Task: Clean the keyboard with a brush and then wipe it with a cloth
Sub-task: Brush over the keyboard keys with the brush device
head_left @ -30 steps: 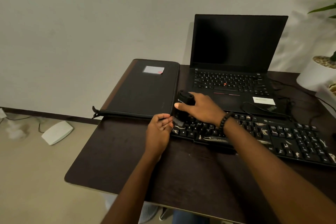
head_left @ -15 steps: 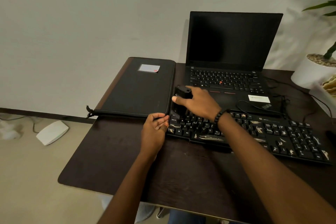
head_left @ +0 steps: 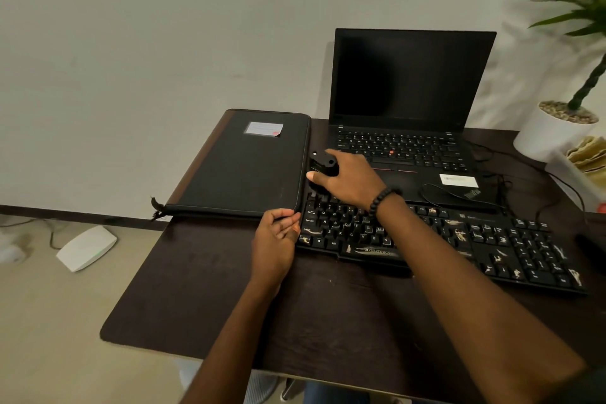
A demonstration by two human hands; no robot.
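Nearest the camera, two bare forearms reach up from the bottom edge across the dark table (head_left: 203,305). At centre frame the left hand (head_left: 275,239) is curled at the left end of the one external keyboard (head_left: 459,239), fingers touching its edge as if steadying it; I cannot tell whether anything is pinched in that fist. Just above it, the right hand (head_left: 347,179), a bead bracelet at its wrist, is wrapped around the single black brush (head_left: 323,167), which stands on the keyboard's upper-left corner. So the brushing step looks to be in hand and barely along; the next move probably calls for dragging the bristles rightward along the key rows while the left hand keeps the board from sliding. No wiping cloth is identifiable. Farther back sit one flat black sleeve (head_left: 246,167) at centre left and one open laptop (head_left: 410,92), and at the right edge one white plant pot (head_left: 551,131).
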